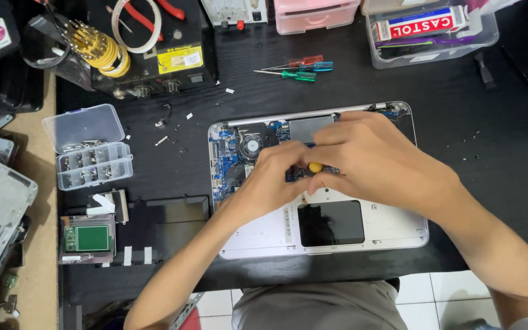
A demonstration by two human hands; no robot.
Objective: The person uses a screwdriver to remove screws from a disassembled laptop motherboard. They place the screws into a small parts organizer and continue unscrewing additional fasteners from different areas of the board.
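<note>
Silver metal frames the opened laptop (392, 232) lying flat on the black, wood-grained surface (496, 159), its blue circuit board (224, 162) and round black fan (252, 146) bared, and a dark glossy rectangle (331, 223) set in the pale lower panel. Both my hands meet over the middle of it. My left hand (273, 177) comes in from below-left, forearm slanting up, fingers curled shut around the small yellow-tipped screwdriver (316, 166), which stands over the board at the laptop's centre. My right hand (377, 160) reaches in from the right, wrist raised, palm down, fingers bent and closed over the same yellow knob from above; how much each hand actually pinches it I cannot tell exactly. Left of the laptop sits a clear plastic compartment box (93, 162) with its lid open, holding tiny metal parts, and below it a small green board (88, 238). Behind, three slim screwdrivers (297, 68) with red, blue and green handles lie near each other.
</note>
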